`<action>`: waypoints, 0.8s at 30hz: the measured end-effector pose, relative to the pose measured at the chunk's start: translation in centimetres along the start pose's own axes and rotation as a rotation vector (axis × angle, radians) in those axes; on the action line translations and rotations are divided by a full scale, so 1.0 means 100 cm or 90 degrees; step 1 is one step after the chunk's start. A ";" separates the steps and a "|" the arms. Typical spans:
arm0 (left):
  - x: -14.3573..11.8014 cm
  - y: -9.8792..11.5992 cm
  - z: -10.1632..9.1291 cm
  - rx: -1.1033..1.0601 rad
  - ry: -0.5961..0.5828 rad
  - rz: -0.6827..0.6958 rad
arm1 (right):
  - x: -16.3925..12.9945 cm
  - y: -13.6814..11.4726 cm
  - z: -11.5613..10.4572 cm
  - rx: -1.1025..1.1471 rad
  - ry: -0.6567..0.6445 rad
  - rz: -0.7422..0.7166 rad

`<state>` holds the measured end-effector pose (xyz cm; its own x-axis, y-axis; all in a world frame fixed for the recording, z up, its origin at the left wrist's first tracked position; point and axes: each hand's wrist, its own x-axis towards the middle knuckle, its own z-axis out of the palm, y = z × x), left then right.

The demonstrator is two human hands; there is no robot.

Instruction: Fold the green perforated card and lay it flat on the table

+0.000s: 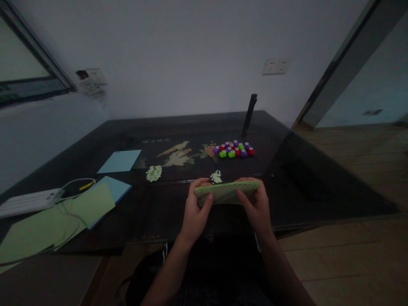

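Dim room, dark counter [134, 221] seen from above. Both hands hold one green sheet of paper [227, 192] in the air just over the counter's near edge, in front of the person's body. The left hand [196, 212] grips the sheet's left end, thumb on the near face and fingers [198, 183] curled over the far side. The right hand [255, 208] grips the right end the same way. Both sets of fingers are clenched on the paper, not loose. The sheet looks folded or bent over at the top, with a brighter green edge along it; whether it is one layer or two cannot be told.

The sheet's long axis runs left to right, roughly level, and parallel to the counter's near edge. It lies between the two hands, so neither hand is nearer; each has one end.

On the counter just beyond the sheet sits a small pile of pale paper cut-outs [216, 176], and another pile [154, 173] lies further left. Further back and slightly right is a cluster of small red, green and purple punches [234, 149], well apart from the hands. A dark upright post [249, 114] stands behind them. To the left lie blue sheets [119, 161] and larger green sheets [63, 221], plus a white power strip [28, 202] with a cable.
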<state>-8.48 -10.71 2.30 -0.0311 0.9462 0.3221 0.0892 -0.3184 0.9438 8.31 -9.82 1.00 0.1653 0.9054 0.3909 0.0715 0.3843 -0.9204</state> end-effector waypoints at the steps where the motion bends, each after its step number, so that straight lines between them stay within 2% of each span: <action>1: 0.000 0.000 0.000 0.001 -0.001 0.000 | 0.000 0.001 0.000 -0.007 0.004 0.000; 5: 0.000 -0.001 0.001 0.018 0.011 0.008 | -0.002 0.004 0.000 -0.063 0.019 0.010; 9: -0.002 -0.002 0.003 0.015 0.011 0.008 | -0.003 0.003 0.000 -0.106 0.028 -0.024; 16: -0.004 -0.002 0.006 -0.023 0.031 0.038 | -0.002 0.000 -0.003 -0.089 0.010 -0.047; 20: -0.003 0.000 0.004 -0.004 0.051 0.110 | -0.004 -0.002 -0.005 -0.106 0.057 -0.125; 24: -0.003 0.003 0.001 0.018 0.033 0.097 | -0.003 -0.006 -0.009 -0.182 0.070 -0.194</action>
<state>-8.35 -11.06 2.44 -0.0657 0.8826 0.4654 0.1251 -0.4555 0.8814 9.14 -10.51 1.38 0.1973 0.7281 0.6565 0.3998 0.5516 -0.7320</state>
